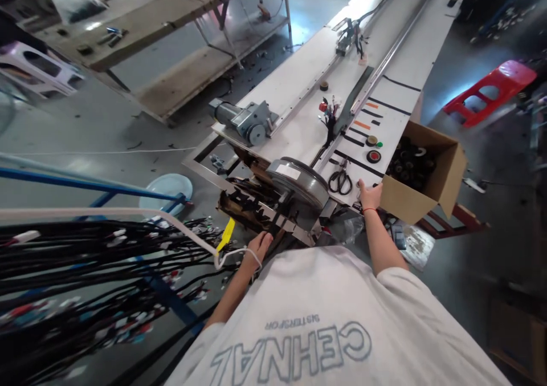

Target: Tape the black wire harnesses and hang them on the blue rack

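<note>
My left hand (pixel 260 248) is at the lower left of the metal end frame, its fingers curled round the end of a dark bar (pixel 280 209). That bar runs up towards a big grey reel (pixel 299 179) with a white label. A white wire hanger loop (pixel 234 254) passes by my left wrist. My right hand (pixel 371 195) rests on the near corner of the long white table (pixel 294 125), thumb apart from the fingers. Black-handled scissors (pixel 341 181) lie just left of it. Whether anything small is under my right fingers is hidden.
An open cardboard box (pixel 444 172) of black rolls stands right of the table. Tape rolls (pixel 373 156), strips and a wire bundle (pixel 330 115) lie on top. A motor (pixel 245 121) sits at the left edge. Black cables (pixel 106 249) hang at left; a red stool (pixel 491 92) stands right.
</note>
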`<state>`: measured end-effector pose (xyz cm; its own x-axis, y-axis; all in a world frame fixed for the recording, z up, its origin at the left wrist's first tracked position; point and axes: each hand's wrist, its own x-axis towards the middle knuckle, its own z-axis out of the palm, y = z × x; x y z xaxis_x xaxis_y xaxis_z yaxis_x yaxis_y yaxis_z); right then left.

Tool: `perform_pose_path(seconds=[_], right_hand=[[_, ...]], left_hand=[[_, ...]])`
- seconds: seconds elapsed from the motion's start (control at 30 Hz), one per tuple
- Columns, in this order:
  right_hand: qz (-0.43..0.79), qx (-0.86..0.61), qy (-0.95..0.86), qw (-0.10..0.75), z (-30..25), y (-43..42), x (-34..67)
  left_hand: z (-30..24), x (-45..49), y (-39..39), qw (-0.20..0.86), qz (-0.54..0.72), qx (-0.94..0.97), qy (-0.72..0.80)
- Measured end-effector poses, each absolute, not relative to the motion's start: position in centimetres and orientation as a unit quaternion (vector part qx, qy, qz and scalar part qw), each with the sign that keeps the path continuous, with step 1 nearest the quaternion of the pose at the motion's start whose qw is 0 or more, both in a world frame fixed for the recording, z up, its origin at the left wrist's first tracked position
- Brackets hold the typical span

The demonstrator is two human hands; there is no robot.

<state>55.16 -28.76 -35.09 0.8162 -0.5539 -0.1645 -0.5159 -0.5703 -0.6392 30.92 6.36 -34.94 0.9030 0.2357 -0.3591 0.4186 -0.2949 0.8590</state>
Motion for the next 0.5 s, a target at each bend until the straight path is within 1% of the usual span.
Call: perform_pose_path(seconds=[0.1,0.2,0.33,0.4,0.5], right_hand=[[-0.029,-0.887,0.295,0.354,-35.3,-28.8,55.2],[-0.032,-0.888,0.297,0.351,-35.7,-28.9,55.2],[-0.032,-0.896,0.286,0.340,-36.2,-29.0,55.2],[-0.034,-0.899,0.281,0.336,-36.3,-29.0,55.2],[-0.039,-0.894,0.287,0.341,-36.4,-29.0,55.2]], left_hand=[[-35.0,32.3,5.6,0.556,-0.069,0.802,0.206],[-34.5,33.7,5.0,0.534,-0.061,0.818,0.205],[-34.1,35.5,4.3,0.498,-0.008,0.842,0.208],[-34.2,36.1,3.9,0.519,-0.008,0.828,0.213],[-34.6,36.5,3.9,0.589,-0.063,0.768,0.243]])
